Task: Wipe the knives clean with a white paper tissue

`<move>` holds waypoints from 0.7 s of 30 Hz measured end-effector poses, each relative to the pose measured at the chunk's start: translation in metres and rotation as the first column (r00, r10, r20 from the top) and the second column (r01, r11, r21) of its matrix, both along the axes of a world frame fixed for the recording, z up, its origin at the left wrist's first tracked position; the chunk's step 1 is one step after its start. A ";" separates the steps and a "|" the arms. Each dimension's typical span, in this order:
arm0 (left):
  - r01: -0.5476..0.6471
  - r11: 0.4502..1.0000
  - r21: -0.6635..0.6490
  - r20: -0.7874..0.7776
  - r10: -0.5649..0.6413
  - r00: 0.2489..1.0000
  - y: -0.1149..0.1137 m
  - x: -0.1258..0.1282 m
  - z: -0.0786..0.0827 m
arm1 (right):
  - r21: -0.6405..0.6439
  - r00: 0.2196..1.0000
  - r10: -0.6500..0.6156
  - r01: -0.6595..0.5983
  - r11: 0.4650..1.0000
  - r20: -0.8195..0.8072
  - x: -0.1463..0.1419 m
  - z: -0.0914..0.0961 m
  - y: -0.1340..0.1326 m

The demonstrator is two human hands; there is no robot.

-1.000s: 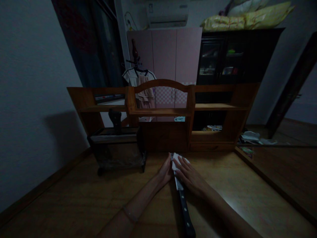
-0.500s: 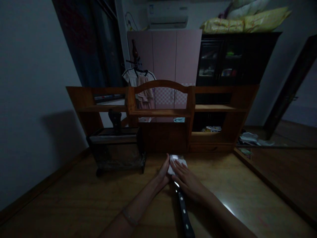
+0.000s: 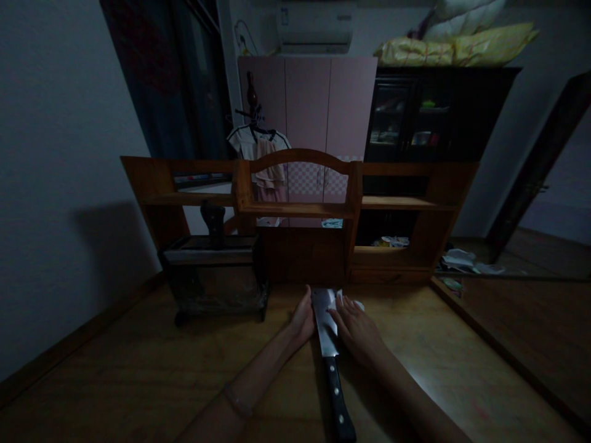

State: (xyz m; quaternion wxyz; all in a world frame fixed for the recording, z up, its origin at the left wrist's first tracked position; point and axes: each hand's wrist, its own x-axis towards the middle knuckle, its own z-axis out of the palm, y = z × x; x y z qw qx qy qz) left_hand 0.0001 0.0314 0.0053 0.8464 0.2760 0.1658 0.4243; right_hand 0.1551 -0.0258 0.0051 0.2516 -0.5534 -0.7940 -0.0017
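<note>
A cleaver point(image 3: 327, 338) with a broad shiny blade and a black riveted handle lies lengthwise in front of me, handle toward me. Along the blade's left edge is my left hand point(image 3: 302, 319), its thumb upright beside the blade and its other fingers mostly hidden, seemingly steadying it. My right hand point(image 3: 356, 329) presses a white tissue point(image 3: 359, 305) at the blade's right edge, fingers laid over it and covering most of it. The cleaver's handle is touched by neither hand.
A dark knife block point(image 3: 215, 271) with a black handle sticking up stands left on the wooden table point(image 3: 152, 375). Behind runs a wooden shelf unit point(image 3: 295, 212) with a drawer at right. A raised wooden edge point(image 3: 498, 344) borders the table's right side.
My right hand has slid right with the tissue, from across the blade to its right edge, baring the blade. My left hand has stayed near the blade's left edge, moving slightly left.
</note>
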 end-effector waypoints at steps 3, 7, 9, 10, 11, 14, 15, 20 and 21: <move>-0.029 0.999 0.018 -0.027 0.029 0.999 -0.001 0.000 -0.001 | -0.006 1.000 -0.009 0.008 1.000 -0.028 -0.001 0.008 -0.006; 0.010 0.998 0.066 -0.035 -0.008 0.999 0.001 0.002 -0.004 | -0.050 0.998 0.045 -0.047 0.998 -0.046 -0.002 0.013 -0.013; 0.017 0.998 0.063 -0.051 -0.014 0.999 0.001 0.003 -0.006 | -0.092 0.993 0.110 -0.115 0.989 -0.050 -0.004 0.014 -0.016; 0.020 0.998 0.055 -0.061 -0.017 0.998 0.001 0.003 -0.006 | -0.108 0.987 0.154 -0.159 0.981 -0.055 -0.005 0.016 -0.017; 0.028 0.999 0.043 -0.076 -0.025 0.997 0.001 0.003 -0.006 | -0.119 0.978 0.201 -0.207 0.971 -0.059 -0.007 0.019 -0.019; 0.053 0.999 -0.001 -0.131 -0.053 0.990 -0.002 0.002 -0.004 | -0.118 0.943 0.319 -0.329 0.937 -0.092 -0.012 0.030 -0.025; 0.043 0.999 -0.011 -0.136 -0.044 0.990 -0.003 0.001 -0.002 | -0.108 0.932 0.344 -0.355 0.928 -0.111 -0.013 0.034 -0.027; 0.004 0.999 -0.034 -0.085 -0.006 0.996 -0.005 -0.001 0.004 | -0.089 0.921 0.346 -0.365 0.927 -0.180 -0.010 0.039 -0.028; 0.004 0.999 -0.039 -0.076 -0.007 0.997 -0.005 -0.001 0.005 | -0.089 0.930 0.321 -0.340 0.936 -0.180 -0.009 0.037 -0.026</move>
